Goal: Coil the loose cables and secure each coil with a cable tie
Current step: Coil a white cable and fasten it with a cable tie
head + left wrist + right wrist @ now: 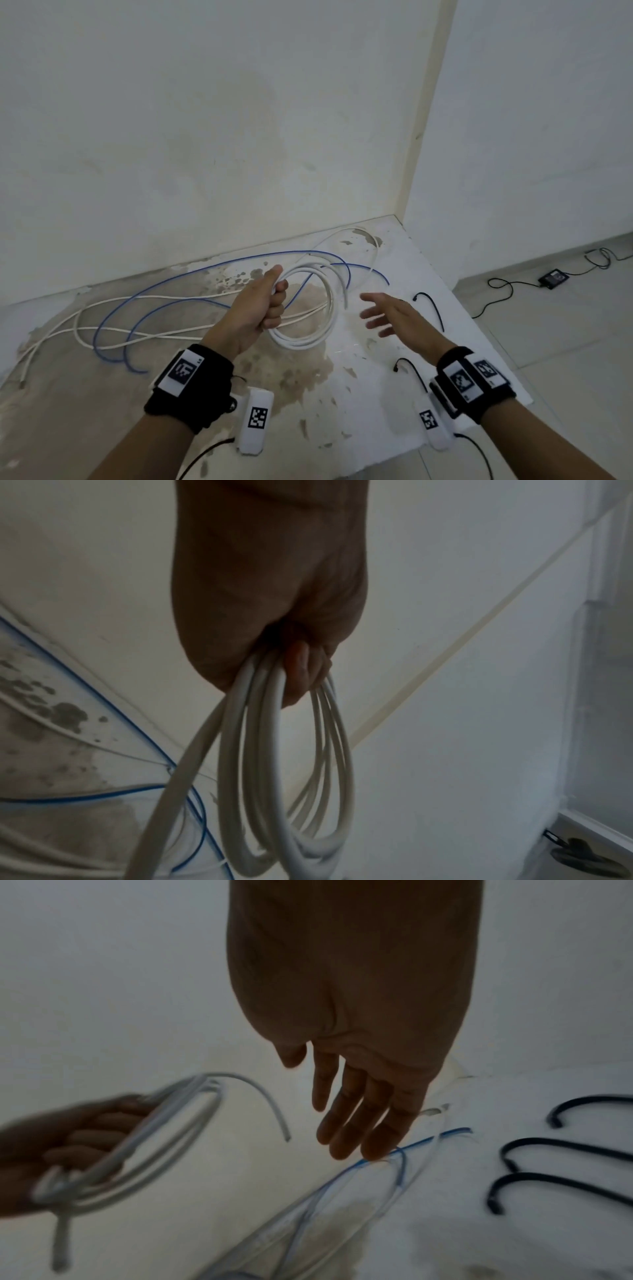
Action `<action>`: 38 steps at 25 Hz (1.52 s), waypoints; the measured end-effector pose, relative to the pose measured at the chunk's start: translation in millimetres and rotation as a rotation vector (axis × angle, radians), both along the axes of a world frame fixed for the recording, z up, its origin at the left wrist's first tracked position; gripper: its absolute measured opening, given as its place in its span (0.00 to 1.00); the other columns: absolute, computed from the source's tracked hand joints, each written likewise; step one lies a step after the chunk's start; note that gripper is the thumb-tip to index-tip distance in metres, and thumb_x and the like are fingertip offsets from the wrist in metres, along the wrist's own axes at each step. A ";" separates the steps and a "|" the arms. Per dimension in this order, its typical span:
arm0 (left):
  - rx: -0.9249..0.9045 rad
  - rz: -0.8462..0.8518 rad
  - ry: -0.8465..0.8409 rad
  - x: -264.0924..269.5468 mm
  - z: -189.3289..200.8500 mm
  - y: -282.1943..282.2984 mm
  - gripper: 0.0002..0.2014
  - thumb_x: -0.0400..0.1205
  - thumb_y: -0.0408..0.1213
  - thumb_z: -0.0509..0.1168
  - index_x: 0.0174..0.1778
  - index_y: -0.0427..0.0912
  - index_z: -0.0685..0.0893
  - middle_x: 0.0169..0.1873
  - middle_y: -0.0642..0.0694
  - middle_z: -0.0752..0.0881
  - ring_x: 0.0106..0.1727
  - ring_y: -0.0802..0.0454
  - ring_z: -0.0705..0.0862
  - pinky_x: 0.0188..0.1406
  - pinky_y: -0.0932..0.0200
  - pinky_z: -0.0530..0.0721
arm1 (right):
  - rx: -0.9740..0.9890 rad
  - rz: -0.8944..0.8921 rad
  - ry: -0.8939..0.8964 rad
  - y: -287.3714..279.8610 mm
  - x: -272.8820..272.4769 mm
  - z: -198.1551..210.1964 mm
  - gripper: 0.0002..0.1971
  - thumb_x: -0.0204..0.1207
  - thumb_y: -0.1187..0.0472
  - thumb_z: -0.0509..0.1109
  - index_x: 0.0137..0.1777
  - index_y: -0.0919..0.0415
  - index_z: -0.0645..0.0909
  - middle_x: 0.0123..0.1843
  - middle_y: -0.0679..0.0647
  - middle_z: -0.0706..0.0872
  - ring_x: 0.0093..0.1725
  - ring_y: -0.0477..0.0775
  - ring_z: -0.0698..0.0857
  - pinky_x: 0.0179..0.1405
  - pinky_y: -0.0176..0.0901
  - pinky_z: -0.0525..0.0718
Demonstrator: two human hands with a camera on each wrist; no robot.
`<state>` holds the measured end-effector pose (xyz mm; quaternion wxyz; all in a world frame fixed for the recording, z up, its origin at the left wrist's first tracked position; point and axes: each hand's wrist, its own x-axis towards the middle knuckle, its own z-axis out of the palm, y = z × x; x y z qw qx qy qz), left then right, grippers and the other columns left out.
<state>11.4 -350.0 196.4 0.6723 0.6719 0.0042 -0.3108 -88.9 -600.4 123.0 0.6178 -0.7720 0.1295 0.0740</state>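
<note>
My left hand (270,301) grips a coil of white cable (308,339) (287,777) with several loops, held above the stained white board (394,394). The coil's free end (274,1112) curves out toward my right hand. My right hand (380,313) (356,1123) hovers to the coil's right with fingers spread and straight, holding nothing. A loose blue cable (205,270) (377,1161) and a loose cream cable (137,330) sprawl on the board to the left. Black cable ties (430,305) (555,1183) lie on the board to the right of my right hand.
Two white walls meet in a corner (411,192) behind the board. On the tiled floor at the right lies a small black device (553,277) with black wires. White tagged modules (255,423) hang at my wrists.
</note>
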 end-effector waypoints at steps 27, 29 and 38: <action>-0.179 0.059 -0.173 29.2 51.8 94.3 0.22 0.87 0.46 0.49 0.25 0.46 0.64 0.17 0.53 0.58 0.16 0.56 0.53 0.17 0.61 0.57 | -0.780 0.194 -0.600 120.1 88.0 181.4 0.14 0.82 0.37 0.60 0.60 0.41 0.79 0.22 0.43 0.70 0.25 0.35 0.74 0.29 0.40 0.68; -0.241 0.109 -0.181 29.1 58.8 105.9 0.22 0.87 0.45 0.49 0.25 0.45 0.65 0.17 0.53 0.57 0.16 0.57 0.54 0.19 0.59 0.55 | -0.850 0.318 -0.561 134.7 92.2 184.4 0.24 0.75 0.25 0.55 0.60 0.38 0.78 0.25 0.42 0.77 0.28 0.35 0.77 0.30 0.40 0.73; -0.310 0.317 -0.347 38.3 71.0 118.3 0.20 0.90 0.43 0.48 0.40 0.37 0.79 0.18 0.50 0.69 0.17 0.55 0.65 0.20 0.60 0.70 | -0.512 0.171 -0.534 171.1 116.3 141.4 0.25 0.84 0.39 0.60 0.40 0.61 0.81 0.30 0.54 0.85 0.30 0.55 0.83 0.37 0.54 0.83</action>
